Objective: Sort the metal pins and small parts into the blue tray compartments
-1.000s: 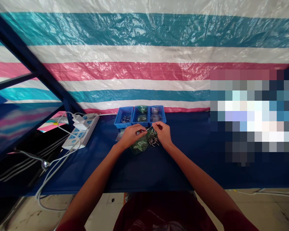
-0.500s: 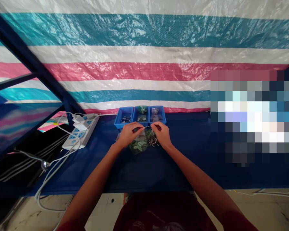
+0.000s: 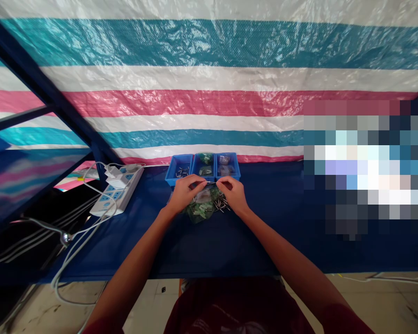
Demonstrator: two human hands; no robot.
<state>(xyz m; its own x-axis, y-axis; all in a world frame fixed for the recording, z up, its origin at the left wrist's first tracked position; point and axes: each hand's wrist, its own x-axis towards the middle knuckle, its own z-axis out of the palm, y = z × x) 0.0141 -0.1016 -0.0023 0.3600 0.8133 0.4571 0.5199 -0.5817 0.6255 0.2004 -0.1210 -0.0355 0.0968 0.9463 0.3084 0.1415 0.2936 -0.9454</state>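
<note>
My left hand [image 3: 185, 192] and my right hand [image 3: 232, 194] are close together over the blue cloth table [image 3: 216, 241], just in front of three blue bins [image 3: 202, 168]. Between their fingertips they pinch a thin metal pin [image 3: 211, 183], too small to make out in detail. Under the hands lies a clear plastic bag of green parts [image 3: 200, 208]. A loose pile of several metal pins [image 3: 222, 203] lies beside it, under my right hand.
The left bin [image 3: 179, 170] holds metal pins, the middle bin [image 3: 204, 166] green parts, the right bin [image 3: 226, 165] grey parts. A white power strip [image 3: 116, 191] with plugs and trailing cables lies at the table's left. A striped tarp [image 3: 209, 83] hangs behind.
Both hands have moved slightly away from me, towards the bins, and drawn closer together while still pinching the small pin between them.
</note>
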